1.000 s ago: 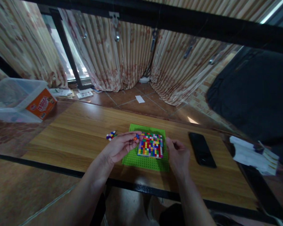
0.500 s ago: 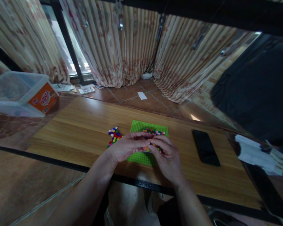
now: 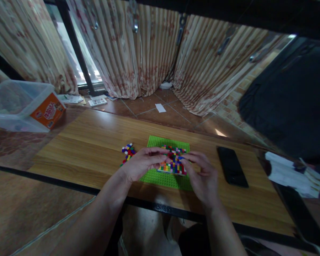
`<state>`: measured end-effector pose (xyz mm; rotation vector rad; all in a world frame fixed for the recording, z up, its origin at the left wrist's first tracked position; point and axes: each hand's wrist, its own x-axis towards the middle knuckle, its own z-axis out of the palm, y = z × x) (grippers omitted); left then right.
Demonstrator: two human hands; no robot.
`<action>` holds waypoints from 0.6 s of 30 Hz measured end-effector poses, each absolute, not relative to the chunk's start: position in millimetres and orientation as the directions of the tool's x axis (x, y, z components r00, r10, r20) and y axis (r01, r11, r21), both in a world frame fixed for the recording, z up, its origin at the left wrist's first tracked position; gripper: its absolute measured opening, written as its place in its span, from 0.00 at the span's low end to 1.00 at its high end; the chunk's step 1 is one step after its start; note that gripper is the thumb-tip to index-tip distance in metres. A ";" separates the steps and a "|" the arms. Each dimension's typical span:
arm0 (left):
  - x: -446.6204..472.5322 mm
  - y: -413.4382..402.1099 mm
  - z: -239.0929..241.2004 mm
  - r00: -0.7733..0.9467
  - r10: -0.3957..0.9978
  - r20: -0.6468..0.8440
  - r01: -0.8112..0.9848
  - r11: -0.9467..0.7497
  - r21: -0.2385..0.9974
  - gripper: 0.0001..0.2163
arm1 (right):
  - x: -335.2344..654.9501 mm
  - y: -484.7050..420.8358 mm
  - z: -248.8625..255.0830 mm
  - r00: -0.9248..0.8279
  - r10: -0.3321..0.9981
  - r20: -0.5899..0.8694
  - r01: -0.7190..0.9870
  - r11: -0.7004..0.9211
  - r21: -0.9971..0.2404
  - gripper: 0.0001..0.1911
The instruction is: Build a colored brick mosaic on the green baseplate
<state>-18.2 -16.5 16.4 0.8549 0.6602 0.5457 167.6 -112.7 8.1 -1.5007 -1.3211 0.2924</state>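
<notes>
A green studded baseplate lies on the wooden table. On it sits a block of many small multicoloured bricks, partly covered by my fingers. My right hand is at the block's right side, with a small blue brick pinched between thumb and fingertip. From the left, my left hand reaches over the block, its fingers drawn together at the tips. What those fingertips hold, if anything, is too small to make out. Loose coloured bricks lie just left of the baseplate, partly behind my left hand.
A black phone lies on the table to the right. At the far left stands a clear plastic bin with an orange label. Papers are at the right end, and striped curtains hang behind.
My hands have moved apart. My right hand has shifted right, showing the blue brick in its fingertips and more of the brick block between the hands. My left hand has barely moved.
</notes>
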 end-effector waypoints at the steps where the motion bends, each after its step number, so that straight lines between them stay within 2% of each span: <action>1: -18.7 -15.0 16.8 0.649 0.697 -0.306 -0.190 0.538 0.821 0.15 | 173.8 -112.7 7.3 0.431 0.798 0.421 0.524 0.158 -0.837 0.06; 4: -19.6 -9.9 15.7 0.524 0.794 -0.307 -0.268 0.496 0.826 0.13 | 189.1 -111.9 3.8 0.565 0.754 0.334 0.394 0.109 -0.913 0.07; 8: -18.6 -5.3 11.2 0.409 0.860 -0.306 -0.349 0.458 0.818 0.12 | 194.0 -108.4 -5.5 0.513 0.829 0.222 0.342 0.040 -0.939 0.08; 14: -17.3 -5.6 11.7 0.389 0.869 -0.307 -0.368 0.452 0.813 0.13 | 191.1 -103.5 -19.6 0.468 0.864 0.186 0.397 -0.018 -0.918 0.08; 18: -18.3 -6.2 13.5 0.395 0.867 -0.303 -0.359 0.450 0.818 0.13 | 192.2 -101.8 -23.9 0.489 0.856 0.169 0.368 -0.027 -0.929 0.08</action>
